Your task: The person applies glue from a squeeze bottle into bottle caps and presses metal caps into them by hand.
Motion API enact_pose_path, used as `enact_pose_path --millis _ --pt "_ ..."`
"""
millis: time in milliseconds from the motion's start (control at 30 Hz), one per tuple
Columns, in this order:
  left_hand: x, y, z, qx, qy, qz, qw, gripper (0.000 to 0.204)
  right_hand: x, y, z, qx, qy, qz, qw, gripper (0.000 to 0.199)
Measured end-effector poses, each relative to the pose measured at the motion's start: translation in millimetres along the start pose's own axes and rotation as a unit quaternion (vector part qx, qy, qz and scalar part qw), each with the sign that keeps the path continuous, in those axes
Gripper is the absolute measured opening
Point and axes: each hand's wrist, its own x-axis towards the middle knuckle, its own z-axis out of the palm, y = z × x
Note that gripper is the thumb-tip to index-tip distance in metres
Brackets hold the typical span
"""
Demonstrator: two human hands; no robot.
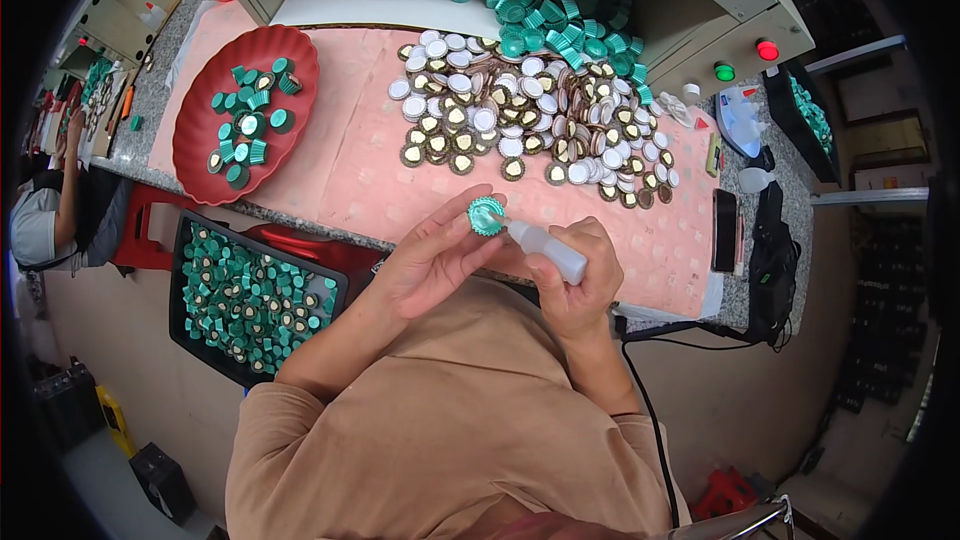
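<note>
Just above the near edge of the bench, the left hand (pixel 435 258) pinches a small green cap (pixel 486 216) at its fingertips; it is round, with a ribbed, fluted rim, and its open face is turned up and to the right. The right hand (pixel 575 285) is wrapped tight round a little squeeze bottle (pixel 543 248) of soft, milky white plastic. The bottle's long axis runs from lower right to upper left, and its tapered nozzle points into the cap, touching it or nearly so. The two hands sit close together, almost meeting at the cap.

Under them lies a pink cloth (pixel 370 160), matt and slightly rumpled, spread over a speckled stone counter (pixel 770 190). Farther back on the cloth is a broad heap of round discs (pixel 530 115), some white-faced, some shiny gold with crimped edges. Behind that rises a mound of green caps (pixel 560 0). To the left stands a glossy red scalloped plate (pixel 200 140) holding more green caps. Below the counter edge a black tray (pixel 180 270) is packed with finished caps. A dark phone (pixel 724 230) lies flat to the right.
</note>
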Motion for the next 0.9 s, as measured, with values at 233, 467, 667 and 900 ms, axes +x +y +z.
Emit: enact_pose_path --millis 233,467,667,900 --pt "1 -1 0 0.017 0.014 0.009 1.0 0.045 -3 3 -2 -0.018 0.005 0.001 1.0 0.037" --pt "1 -1 2 0.007 0.024 0.003 1.0 0.045 -1 -4 -4 -0.019 -0.03 0.005 0.999 0.033" --pt "1 -1 0 0.056 0.037 0.033 0.997 0.044 -2 3 -4 -0.042 -0.003 -0.006 0.999 0.038" --pt "2 2 -2 0.058 0.034 0.045 0.997 0.046 2 -10 -12 0.008 -0.056 0.08 0.995 0.03"
